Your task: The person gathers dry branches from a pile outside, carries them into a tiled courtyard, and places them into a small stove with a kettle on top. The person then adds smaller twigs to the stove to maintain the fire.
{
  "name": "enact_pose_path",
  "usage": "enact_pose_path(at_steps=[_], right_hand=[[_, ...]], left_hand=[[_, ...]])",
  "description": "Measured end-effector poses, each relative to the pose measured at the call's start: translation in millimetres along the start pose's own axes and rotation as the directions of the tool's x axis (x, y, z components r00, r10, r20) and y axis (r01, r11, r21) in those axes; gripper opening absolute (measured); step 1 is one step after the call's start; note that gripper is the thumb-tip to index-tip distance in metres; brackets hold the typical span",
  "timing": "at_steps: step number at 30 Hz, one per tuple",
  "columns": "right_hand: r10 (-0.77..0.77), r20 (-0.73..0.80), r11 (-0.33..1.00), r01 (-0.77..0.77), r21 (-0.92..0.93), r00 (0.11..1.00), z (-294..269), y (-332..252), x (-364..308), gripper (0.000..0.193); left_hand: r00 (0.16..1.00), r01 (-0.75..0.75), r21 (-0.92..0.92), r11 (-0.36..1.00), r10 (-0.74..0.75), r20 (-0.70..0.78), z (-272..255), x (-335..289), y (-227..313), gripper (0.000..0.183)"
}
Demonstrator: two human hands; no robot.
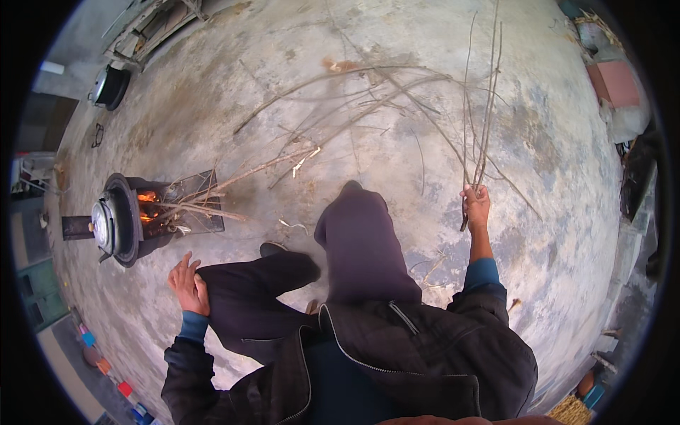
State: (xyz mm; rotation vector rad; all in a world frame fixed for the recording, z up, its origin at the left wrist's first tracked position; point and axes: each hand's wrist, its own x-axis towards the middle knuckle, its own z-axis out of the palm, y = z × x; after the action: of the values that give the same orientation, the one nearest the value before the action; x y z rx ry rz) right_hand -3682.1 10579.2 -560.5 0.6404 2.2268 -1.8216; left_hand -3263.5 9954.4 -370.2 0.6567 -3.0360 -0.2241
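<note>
My right hand (477, 207) is closed around the lower ends of several thin sticks (489, 113), which stretch away from me across the far right. Over by my knee, my left hand (188, 283) hangs with its fingers stretched out and nothing in them. Beyond it stands a small stove (126, 185) with orange flames (147, 205) in its opening. A lidded metal pot (103, 225) sits on top. Burning branches (212, 210) poke out of the stove toward the middle of the floor.
Long loose branches (312, 80) lie across the concrete floor (397, 42) ahead. A dark pot (110, 88) stands at the far left, near a wooden rack (159, 32). At the right edge are a reddish box (613, 83) and bags.
</note>
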Motion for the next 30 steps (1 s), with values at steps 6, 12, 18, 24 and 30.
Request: enact_pose_path(at_steps=[6, 12, 18, 24, 30], right_hand=[[-0.256, 0.007, 0.963, 0.255, 0.090, 0.967, -58, -96, -61, 0.026], [-0.408, 0.165, 0.911, 0.412, 0.010, 0.898, -36, -199, -131, 0.022], [-0.491, 0.411, 0.868, 0.389, 0.308, 0.768, 35, -285, -223, 0.022], [-0.397, 0.639, 0.912, 0.204, 0.356, 0.659, 92, -289, -302, 0.022], [-0.295, 0.852, 0.955, 0.093, 0.283, 0.433, 124, -271, -335, 0.033]], left_hand=[[0.986, 0.164, -0.472, 0.866, -0.164, 0.041, -21, 46, 24, 0.031], [0.990, 0.127, -0.945, 0.303, -0.102, 0.100, -90, 97, 154, 0.038], [0.998, 0.055, -0.998, 0.024, 0.027, 0.056, -91, 115, 248, 0.077], [0.999, -0.018, -0.964, -0.265, -0.034, -0.009, -128, 112, 279, 0.092], [0.984, -0.062, -0.971, -0.231, -0.174, -0.021, -134, 108, 247, 0.051]])
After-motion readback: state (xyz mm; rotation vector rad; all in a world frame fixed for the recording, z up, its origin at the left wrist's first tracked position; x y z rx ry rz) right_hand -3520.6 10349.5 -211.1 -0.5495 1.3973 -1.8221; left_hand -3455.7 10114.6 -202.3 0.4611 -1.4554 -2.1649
